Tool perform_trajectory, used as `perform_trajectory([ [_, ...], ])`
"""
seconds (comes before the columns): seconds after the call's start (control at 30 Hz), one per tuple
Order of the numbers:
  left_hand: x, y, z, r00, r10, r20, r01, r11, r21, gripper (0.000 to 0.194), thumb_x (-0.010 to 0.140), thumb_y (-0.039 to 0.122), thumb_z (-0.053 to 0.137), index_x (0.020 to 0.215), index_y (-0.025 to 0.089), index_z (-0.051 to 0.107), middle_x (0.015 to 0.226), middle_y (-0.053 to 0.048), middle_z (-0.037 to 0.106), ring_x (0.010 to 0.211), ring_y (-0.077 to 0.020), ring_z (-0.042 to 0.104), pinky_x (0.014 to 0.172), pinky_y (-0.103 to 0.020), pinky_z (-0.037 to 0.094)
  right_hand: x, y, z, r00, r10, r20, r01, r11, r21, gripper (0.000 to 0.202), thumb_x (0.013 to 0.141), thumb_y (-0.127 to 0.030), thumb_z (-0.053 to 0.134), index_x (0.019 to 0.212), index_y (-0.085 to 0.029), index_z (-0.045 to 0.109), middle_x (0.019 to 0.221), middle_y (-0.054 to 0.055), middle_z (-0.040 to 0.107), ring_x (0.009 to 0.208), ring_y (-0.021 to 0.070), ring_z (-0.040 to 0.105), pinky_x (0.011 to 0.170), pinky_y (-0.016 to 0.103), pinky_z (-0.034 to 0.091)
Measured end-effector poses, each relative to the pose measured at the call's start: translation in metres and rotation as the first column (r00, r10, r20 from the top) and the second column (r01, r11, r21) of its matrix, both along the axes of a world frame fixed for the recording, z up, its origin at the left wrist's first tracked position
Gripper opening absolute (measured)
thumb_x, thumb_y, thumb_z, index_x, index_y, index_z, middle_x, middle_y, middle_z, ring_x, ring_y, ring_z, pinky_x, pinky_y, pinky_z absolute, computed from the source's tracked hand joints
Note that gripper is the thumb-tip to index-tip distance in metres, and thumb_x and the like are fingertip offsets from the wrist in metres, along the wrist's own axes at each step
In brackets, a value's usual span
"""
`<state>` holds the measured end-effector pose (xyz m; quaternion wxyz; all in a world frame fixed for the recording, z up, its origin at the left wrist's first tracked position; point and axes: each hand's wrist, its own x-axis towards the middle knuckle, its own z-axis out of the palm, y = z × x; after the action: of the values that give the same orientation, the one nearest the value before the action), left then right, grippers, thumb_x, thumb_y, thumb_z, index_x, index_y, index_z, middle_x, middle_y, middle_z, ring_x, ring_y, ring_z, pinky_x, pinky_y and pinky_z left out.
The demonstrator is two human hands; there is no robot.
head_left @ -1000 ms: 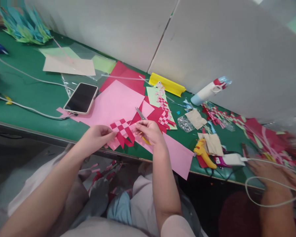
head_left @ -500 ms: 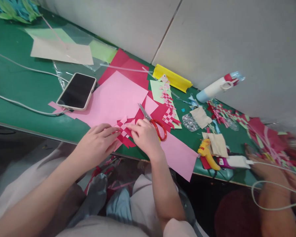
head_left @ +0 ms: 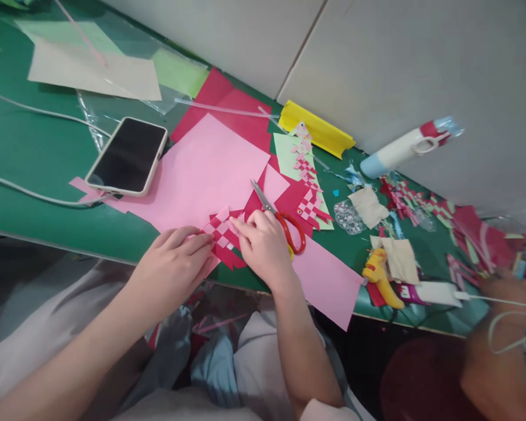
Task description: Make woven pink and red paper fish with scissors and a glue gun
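A woven paper piece (head_left: 223, 232) in red and pink checks, its strip ends jutting out, lies near the table's front edge. My left hand (head_left: 177, 254) is closed on its left side, fingertips at a red strip and thumb hidden. From the right, my right hand (head_left: 265, 245) holds it, with the index finger reaching onto the checks and the other fingers curled. Red-handled scissors (head_left: 293, 230) lie just beyond my right hand, blades apart. Under the work spreads a large pink paper sheet (head_left: 206, 164), with red paper (head_left: 241, 117) behind it.
A phone (head_left: 129, 155) lies at left by white cables. Finished woven paper fish (head_left: 309, 207), a yellow trough-shaped piece (head_left: 318, 128), a bottle (head_left: 405, 149) and a yellow glue gun (head_left: 381, 278) are to the right. Another person's arm (head_left: 504, 333) is at far right.
The view has shifted slightly, so the table things sit a little differently in it. Both my hands stay at the woven paper piece. The other person's arm at right has moved.
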<state>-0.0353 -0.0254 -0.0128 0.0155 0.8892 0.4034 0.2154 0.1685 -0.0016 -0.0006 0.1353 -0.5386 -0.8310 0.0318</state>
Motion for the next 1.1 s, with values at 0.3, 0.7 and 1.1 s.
perform_trajectory([
  [0.3,-0.001,-0.002,0.005,1.0,0.004,-0.022,-0.005,0.999,-0.032,0.03,0.096,0.029,0.047,0.103,0.013,0.072,0.11,-0.008,0.072,0.104,-0.0296,0.06,0.084,-0.045,0.05,-0.001,-0.003,-0.004,1.0,0.029,-0.003,-0.029,1.0,-0.01,0.036,0.091,-0.013,0.049,0.116,-0.026,0.072,0.081,0.007,0.054,0.081,0.0217,0.044,0.072,0.034,0.039],
  [0.7,-0.003,0.0,-0.002,1.0,0.015,0.026,-0.015,1.0,-0.026,0.03,0.095,0.026,0.049,0.107,0.012,0.071,0.109,-0.008,0.073,0.104,-0.0292,0.06,0.085,-0.045,0.049,0.023,0.002,-0.003,0.975,-0.131,-0.182,0.155,0.98,0.125,0.034,0.088,-0.009,0.048,0.097,-0.02,0.078,0.078,0.007,0.055,0.08,0.0208,0.046,0.077,0.034,0.045],
  [1.1,-0.003,0.002,-0.004,0.999,0.019,0.04,-0.018,1.0,-0.025,0.026,0.093,0.024,0.051,0.105,0.013,0.072,0.107,-0.007,0.074,0.104,-0.0294,0.061,0.087,-0.045,0.048,0.017,0.002,-0.011,0.995,-0.078,-0.064,0.081,0.995,0.06,0.034,0.088,-0.011,0.051,0.105,-0.025,0.077,0.079,0.007,0.055,0.08,0.0216,0.044,0.075,0.035,0.041],
])
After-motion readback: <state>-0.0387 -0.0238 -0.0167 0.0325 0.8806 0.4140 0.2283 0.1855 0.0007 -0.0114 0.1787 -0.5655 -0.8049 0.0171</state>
